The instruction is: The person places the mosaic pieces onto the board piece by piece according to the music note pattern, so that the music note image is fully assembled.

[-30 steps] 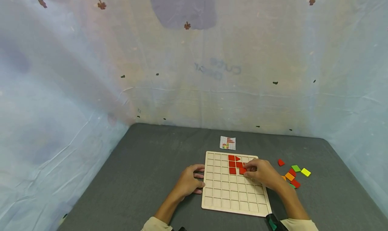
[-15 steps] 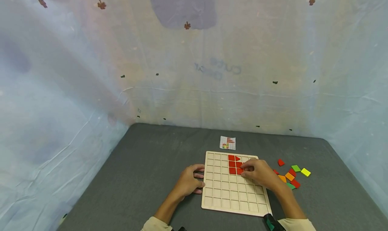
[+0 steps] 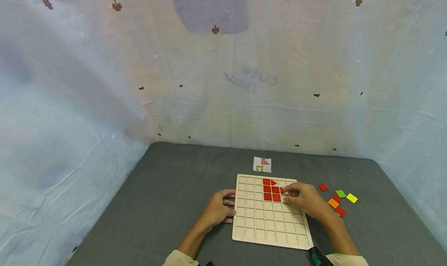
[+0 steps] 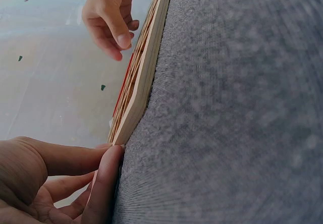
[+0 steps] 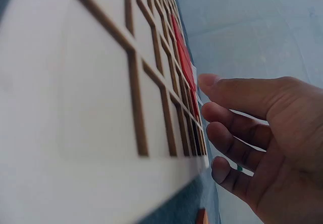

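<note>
A pale wooden grid board [image 3: 260, 223] lies on the grey table, with several red square tiles [image 3: 267, 196] in its upper cells. A red tapered tile [image 3: 274, 183] sits in the top row. My left hand [image 3: 217, 208] holds the board's left edge; in the left wrist view thumb and finger meet at its rim. Over the board's right side is my right hand [image 3: 304, 198], its thumb and forefinger apart. A small red tile [image 3: 282, 190] shows at the forefinger's tip, partly hidden. In the right wrist view the fingers [image 5: 234, 123] are loosely bent, gripping nothing visible.
Right of the board lie loose tiles: a red one [image 3: 323, 186], a green one [image 3: 340, 193], a yellow one [image 3: 352, 198], an orange one [image 3: 333, 203] and others. A small pattern card [image 3: 262, 164] lies behind the board. A draped sheet [image 3: 209, 114] hangs beyond the table.
My right hand shifts left over the red tiles, then back slightly right, uncovering the square tile in the third row and part of the small red tile. The left hand stays on the board.
</note>
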Available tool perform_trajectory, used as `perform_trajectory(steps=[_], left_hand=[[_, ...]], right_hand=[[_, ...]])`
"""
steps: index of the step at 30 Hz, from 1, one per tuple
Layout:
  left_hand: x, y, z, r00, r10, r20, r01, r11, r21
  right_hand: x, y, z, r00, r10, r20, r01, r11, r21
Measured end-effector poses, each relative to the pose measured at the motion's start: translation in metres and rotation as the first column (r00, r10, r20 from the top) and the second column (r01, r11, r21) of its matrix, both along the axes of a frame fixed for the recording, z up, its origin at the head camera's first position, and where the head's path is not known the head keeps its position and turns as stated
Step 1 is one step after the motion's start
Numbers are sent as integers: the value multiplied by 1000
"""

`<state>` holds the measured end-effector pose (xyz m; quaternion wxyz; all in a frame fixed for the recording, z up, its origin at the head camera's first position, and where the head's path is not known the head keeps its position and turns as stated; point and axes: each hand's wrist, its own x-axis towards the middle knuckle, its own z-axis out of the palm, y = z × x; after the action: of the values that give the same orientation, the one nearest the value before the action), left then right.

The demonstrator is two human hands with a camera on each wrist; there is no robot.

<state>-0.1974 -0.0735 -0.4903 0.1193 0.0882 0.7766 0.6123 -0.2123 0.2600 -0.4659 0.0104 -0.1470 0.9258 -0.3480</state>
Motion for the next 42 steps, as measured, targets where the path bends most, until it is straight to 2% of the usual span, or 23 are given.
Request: perform_trajectory(steps=[7, 12, 18, 28, 35, 42], left_hand=[[0, -1, -1, 1000, -3, 3, 3, 1000, 5], [-1, -1, -1, 1000, 3, 16, -3, 1000, 4], [0, -2, -1, 1000, 1, 19, -1, 1000, 11], [0, -1, -1, 1000, 6, 18, -6, 1000, 3], [-1, -1, 0, 1000, 0, 18, 0, 1000, 6], [-1, -1, 1, 1000, 2, 24, -3, 1000, 14]], right_hand=[[6, 17, 4, 997, -60, 47, 62, 997, -41], [9, 30, 7, 995, -85, 42, 86, 996, -18], [13, 48, 10, 985, -146, 96, 148, 989, -9], [19, 76, 15, 971, -222, 88, 220, 975, 35], [23, 98, 11, 966, -250, 61, 246, 967, 65], [26, 115, 8, 958, -276, 70, 273, 960, 55]])
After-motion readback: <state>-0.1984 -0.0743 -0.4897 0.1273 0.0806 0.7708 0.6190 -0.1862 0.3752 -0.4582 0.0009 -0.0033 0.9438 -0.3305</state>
